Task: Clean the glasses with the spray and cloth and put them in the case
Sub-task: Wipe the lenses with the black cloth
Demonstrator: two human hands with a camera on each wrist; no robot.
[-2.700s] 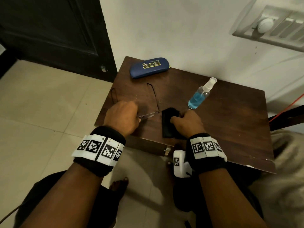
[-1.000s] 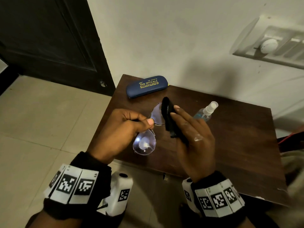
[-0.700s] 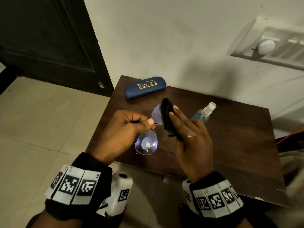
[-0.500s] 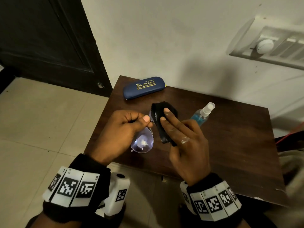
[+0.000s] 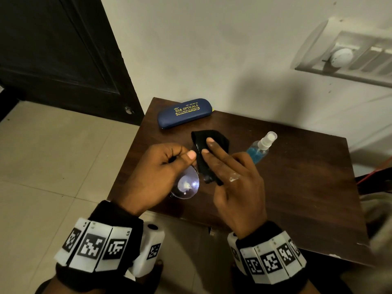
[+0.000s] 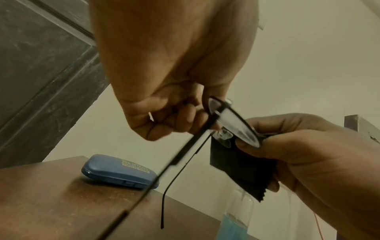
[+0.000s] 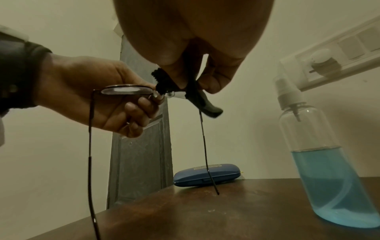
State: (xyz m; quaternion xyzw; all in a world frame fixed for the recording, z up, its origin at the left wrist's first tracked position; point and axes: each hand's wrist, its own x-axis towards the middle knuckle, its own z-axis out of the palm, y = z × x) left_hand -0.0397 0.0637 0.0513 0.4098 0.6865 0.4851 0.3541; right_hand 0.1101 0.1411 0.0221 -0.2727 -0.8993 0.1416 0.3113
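The glasses [image 5: 185, 184] are pinched at the bridge by the left hand [image 5: 158, 172], held up off the table [image 5: 297, 187]. One lens is sandwiched in the black cloth [image 5: 209, 153] by the right hand [image 5: 235, 179] – fingers pressed on top, thumb underneath. Beyond the fingertips the closed blue case [image 5: 184, 112] – "SHA OPTICALS" in gold – is lying, spray bottle [image 5: 262, 147] just right.

The blue glasses case [image 5: 185, 113] in the upper middle of the head view carried gold lettering, "SHA OPTICALS" in its large line; the smaller lines above and under it were too fine to read. White wristbands [image 5: 93, 247] at the bottom of the frame bore square black-and-white coded markers, one edge marked "L5", as far as I could make out.
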